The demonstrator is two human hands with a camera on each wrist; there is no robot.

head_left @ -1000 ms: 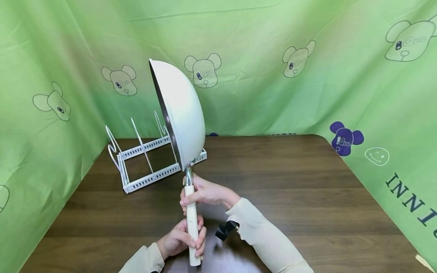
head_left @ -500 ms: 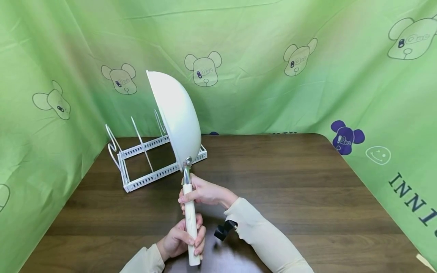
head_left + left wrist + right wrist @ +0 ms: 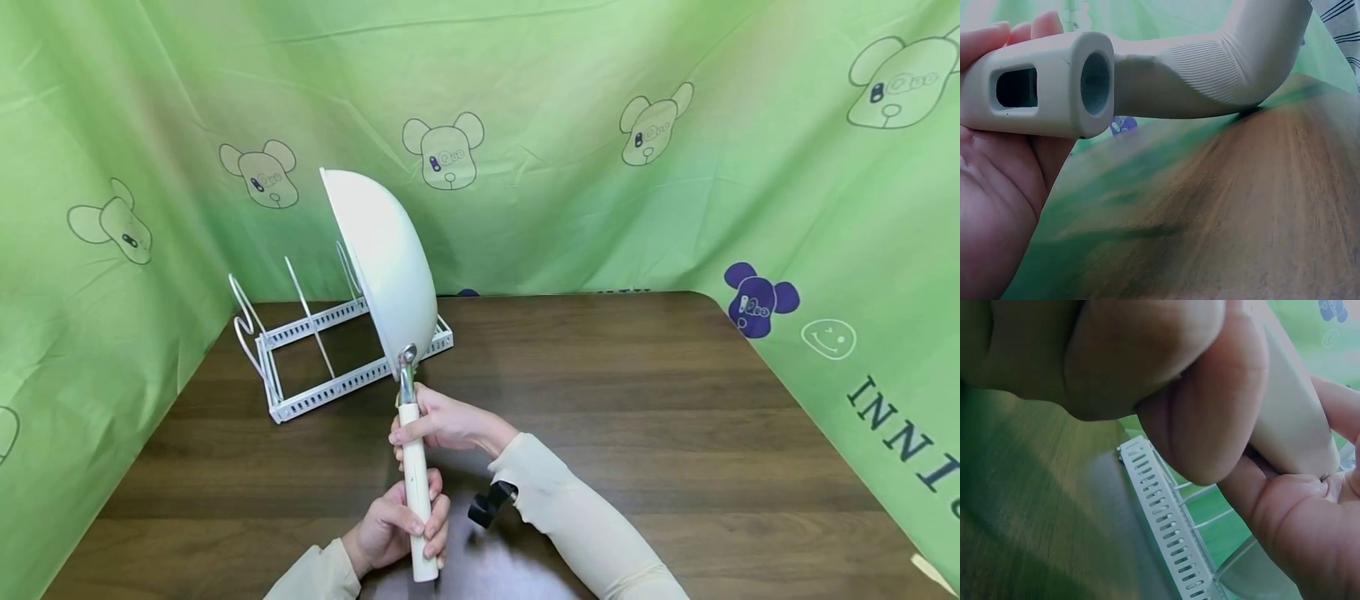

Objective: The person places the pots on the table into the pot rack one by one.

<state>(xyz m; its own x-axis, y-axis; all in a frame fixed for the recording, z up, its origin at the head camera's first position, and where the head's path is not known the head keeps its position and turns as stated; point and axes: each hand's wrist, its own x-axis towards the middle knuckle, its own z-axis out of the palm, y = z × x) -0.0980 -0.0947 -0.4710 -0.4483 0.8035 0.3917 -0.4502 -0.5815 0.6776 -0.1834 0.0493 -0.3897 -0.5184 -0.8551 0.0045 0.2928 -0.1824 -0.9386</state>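
A white wok [image 3: 390, 258] stands on edge over the right part of the white metal pan rack [image 3: 315, 402], its rounded outside turned to the right. My left hand [image 3: 388, 525] grips the lower end of the cream handle [image 3: 418, 533]. Higher up, just below the metal neck [image 3: 407, 379], my right hand [image 3: 442, 423] holds the same handle. In the left wrist view the hollow handle end [image 3: 1094, 81] points away from my palm. The wok's inside is hidden from the head view, and its body hides part of the rack.
The rack has slotted rails and upright wire dividers [image 3: 300, 287], with bent wire loops at its left end. It stands on a brown wooden table [image 3: 637, 400] near the green curtain [image 3: 562, 208]. A black clip [image 3: 491, 504] hangs from my right sleeve.
The wok has come down and slightly left towards the rack, and has turned so its dark inside no longer shows. Both hands keep their hold on the handle.
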